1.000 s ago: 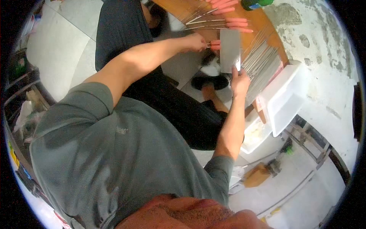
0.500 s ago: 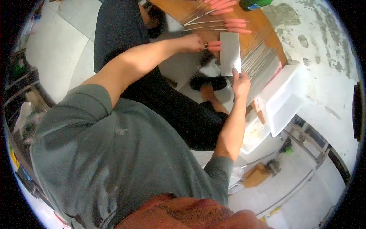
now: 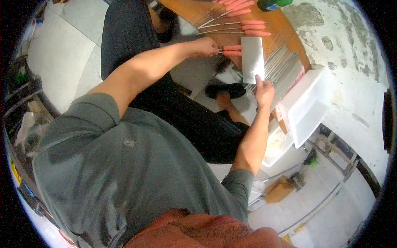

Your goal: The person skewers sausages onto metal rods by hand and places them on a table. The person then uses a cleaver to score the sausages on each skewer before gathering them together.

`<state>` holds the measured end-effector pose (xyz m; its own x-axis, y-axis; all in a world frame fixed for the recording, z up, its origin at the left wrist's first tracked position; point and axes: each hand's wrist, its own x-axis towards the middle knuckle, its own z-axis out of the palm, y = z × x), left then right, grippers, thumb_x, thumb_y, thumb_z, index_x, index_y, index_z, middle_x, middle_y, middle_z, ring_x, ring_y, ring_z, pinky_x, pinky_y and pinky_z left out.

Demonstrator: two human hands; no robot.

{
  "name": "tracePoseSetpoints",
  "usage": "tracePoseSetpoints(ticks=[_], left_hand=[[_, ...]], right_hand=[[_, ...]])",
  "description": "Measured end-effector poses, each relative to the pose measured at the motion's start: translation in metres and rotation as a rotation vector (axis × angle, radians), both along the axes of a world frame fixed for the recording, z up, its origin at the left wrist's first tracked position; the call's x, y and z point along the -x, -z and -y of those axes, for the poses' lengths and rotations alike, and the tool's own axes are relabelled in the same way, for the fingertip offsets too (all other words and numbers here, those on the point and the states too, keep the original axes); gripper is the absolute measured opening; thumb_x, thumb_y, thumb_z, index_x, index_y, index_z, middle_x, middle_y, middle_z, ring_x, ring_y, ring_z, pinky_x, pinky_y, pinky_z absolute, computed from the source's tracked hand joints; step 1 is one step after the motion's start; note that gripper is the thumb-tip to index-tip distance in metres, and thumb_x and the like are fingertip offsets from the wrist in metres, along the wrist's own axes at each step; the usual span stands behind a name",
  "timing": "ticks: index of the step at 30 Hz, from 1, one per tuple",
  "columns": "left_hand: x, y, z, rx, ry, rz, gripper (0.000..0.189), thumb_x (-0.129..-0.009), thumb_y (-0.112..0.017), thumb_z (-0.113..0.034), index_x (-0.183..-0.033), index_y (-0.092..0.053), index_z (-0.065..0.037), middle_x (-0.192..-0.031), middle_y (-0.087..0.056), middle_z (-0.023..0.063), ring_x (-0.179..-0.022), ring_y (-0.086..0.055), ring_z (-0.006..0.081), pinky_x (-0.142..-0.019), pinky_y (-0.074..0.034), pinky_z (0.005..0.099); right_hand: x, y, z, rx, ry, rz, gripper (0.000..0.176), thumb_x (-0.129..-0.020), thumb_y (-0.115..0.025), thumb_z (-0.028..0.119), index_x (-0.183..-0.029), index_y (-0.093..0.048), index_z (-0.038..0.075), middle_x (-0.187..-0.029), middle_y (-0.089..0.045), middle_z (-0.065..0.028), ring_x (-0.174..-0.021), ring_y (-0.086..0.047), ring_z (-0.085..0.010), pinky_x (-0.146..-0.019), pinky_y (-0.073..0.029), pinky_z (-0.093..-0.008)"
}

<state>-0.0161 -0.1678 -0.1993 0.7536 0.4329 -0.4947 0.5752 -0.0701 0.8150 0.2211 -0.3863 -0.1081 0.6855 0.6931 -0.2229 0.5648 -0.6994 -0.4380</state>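
Note:
In the head view my left hand (image 3: 208,47) is closed on the stick ends of skewered sausages (image 3: 232,50), pink-red and pointing right. Their far ends meet the left edge of a cleaver (image 3: 252,60), whose broad, shiny rectangular blade partly hides what lies behind it. My right hand (image 3: 264,91) grips the near end of the cleaver, thumb on the blade; the handle is hidden in the hand. Just right of the blade lies a thick bunch of thin bare skewers (image 3: 283,68). More skewered sausages (image 3: 255,27) rest on the wooden board (image 3: 285,25) beyond.
A white plastic bin (image 3: 308,109) stands right of my right forearm, beside the board. A green bottle (image 3: 273,4) is at the far edge. My knees and dark shoes (image 3: 233,91) are below the board. A stained pale surface (image 3: 351,74) runs along the right.
The cleaver and my right hand have shifted slightly right and toward me. My left hand has moved a little left, still gripping the skewered sausages.

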Motion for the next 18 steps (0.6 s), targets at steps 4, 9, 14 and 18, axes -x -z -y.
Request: tracePoseSetpoints(ticks=[4, 9, 14, 18], left_hand=[[0.007, -0.018, 0.004, 0.021, -0.029, 0.011, 0.031, -0.09, -0.059, -0.034, -0.081, -0.068, -0.005, -0.066, -0.065, 0.0062, -0.06, -0.06, 0.0192, -0.058, -0.05, 0.0379], [0.003, 0.003, -0.003, -0.031, 0.02, 0.022, 0.03, -0.09, -0.059, -0.032, -0.083, -0.069, -0.005, -0.068, -0.066, 0.0055, -0.061, -0.06, 0.0182, -0.058, -0.05, 0.0374], [0.004, 0.001, 0.0, 0.11, -0.077, 0.056, 0.027, -0.089, -0.061, -0.028, -0.084, -0.07, -0.004, -0.068, -0.065, 0.0049, -0.06, -0.058, 0.0167, -0.056, -0.047, 0.0348], [0.004, -0.013, 0.0, 0.151, -0.097, 0.022, 0.026, -0.089, -0.061, -0.028, -0.086, -0.071, -0.004, -0.069, -0.065, 0.005, -0.059, -0.057, 0.0161, -0.055, -0.047, 0.0341]], right_hand=[[-0.005, 0.01, -0.013, -0.036, 0.064, 0.011, 0.049, -0.086, -0.066, 0.047, -0.093, -0.07, -0.001, -0.082, -0.067, -0.0263, -0.083, -0.066, -0.0436, -0.077, -0.051, -0.0456], [-0.001, 0.006, 0.0, -0.095, -0.05, 0.145, 0.048, -0.087, -0.066, 0.045, -0.094, -0.07, -0.002, -0.08, -0.067, -0.026, -0.083, -0.066, -0.0432, -0.077, -0.05, -0.0459], [-0.003, 0.002, 0.015, -0.164, 0.06, -0.123, 0.044, -0.092, -0.064, 0.038, -0.081, -0.066, -0.004, -0.056, -0.057, -0.0101, -0.048, -0.053, -0.019, -0.049, -0.043, -0.0355], [-0.013, 0.009, 0.008, -0.176, 0.141, 0.041, 0.044, -0.091, -0.065, 0.039, -0.083, -0.067, -0.004, -0.057, -0.059, -0.0115, -0.052, -0.057, -0.0204, -0.053, -0.045, -0.0358]])
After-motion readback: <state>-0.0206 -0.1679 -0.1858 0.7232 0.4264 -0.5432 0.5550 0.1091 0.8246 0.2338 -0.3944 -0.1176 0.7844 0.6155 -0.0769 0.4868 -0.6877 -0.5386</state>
